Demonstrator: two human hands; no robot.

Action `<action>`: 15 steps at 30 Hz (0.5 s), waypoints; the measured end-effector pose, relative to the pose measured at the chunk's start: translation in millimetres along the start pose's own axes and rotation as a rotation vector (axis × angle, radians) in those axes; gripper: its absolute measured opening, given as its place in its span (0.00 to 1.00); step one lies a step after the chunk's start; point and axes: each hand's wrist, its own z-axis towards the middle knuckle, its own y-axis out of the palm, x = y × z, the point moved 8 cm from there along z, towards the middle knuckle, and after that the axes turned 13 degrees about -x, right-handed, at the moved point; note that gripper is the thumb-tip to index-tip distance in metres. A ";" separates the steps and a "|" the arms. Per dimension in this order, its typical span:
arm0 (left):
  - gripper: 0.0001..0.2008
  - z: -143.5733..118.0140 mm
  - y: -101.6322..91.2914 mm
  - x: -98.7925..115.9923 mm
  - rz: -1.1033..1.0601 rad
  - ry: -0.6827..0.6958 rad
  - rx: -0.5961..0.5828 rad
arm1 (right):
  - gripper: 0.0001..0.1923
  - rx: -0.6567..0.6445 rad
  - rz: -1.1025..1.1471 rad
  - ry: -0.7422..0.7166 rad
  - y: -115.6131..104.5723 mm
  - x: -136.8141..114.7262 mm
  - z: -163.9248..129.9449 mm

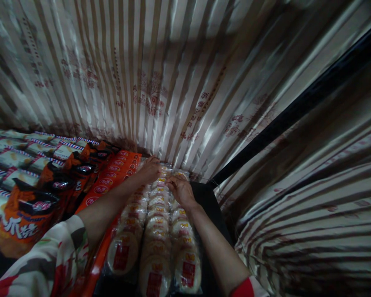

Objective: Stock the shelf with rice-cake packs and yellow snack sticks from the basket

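Three rows of round flat cakes in clear wrappers with red-and-yellow labels overlap on a dark surface. At the far end of these rows, my left hand rests over the left and middle wrappers, its fingers stretched forward and a little apart. Facing it, my right hand is over the far part of the right row. Its thumb and fingers are pinched together near the middle row's wrappers. What lies between those fingertips is too dim to make out.
Left of the cakes runs an orange printed strip. Beyond it stand orange-and-black snack bags and rows of white packets with striped edges. Striped, printed sheeting hangs behind. A black pole slants down at the right.
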 end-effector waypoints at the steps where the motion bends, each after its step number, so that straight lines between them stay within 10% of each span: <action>1: 0.05 0.1 0.8 -1.0 0.013 -0.013 -0.009 | 0.05 0.008 -0.007 0.017 0.3 -0.1 0.2; 15: 0.04 -28.4 -23.3 13.0 -0.052 -0.022 0.006 | 0.04 0.084 -0.046 0.151 -4.8 3.2 1.7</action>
